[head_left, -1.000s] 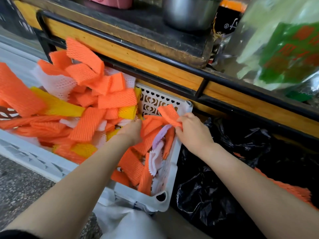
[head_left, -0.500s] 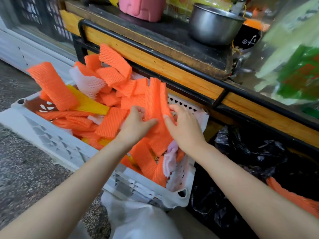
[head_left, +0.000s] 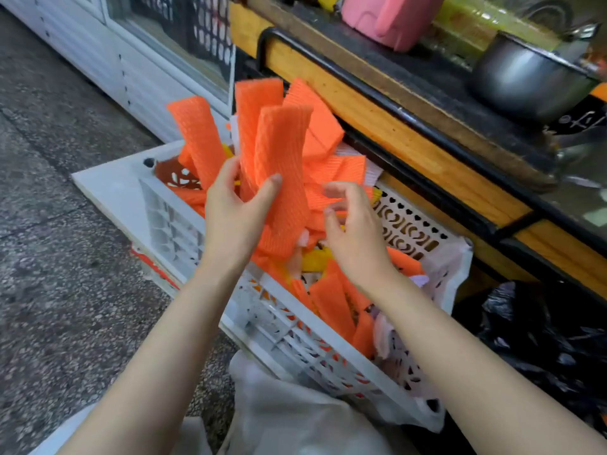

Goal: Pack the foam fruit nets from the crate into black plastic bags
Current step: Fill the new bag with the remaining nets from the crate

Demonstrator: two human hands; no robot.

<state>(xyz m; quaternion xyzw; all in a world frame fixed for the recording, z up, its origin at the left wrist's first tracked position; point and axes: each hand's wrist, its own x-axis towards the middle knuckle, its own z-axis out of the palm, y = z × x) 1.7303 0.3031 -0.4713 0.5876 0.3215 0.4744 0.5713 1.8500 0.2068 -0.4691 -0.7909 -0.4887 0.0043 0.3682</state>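
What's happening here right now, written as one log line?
left hand: grips bunch of orange nets above crate | right hand: fingers curled beside bunch, hold unclear | black bag: right of crate

Ribbed foam nets (head_left: 279,165), plastic crate (head_left: 170,224) (matt)

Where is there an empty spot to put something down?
The grey floor left of the white crate, up to the white wall panel, is bare. The crate is heaped with foam nets, and the counter holds a pink tub and a metal pot. A black bag crowds the crate's right.
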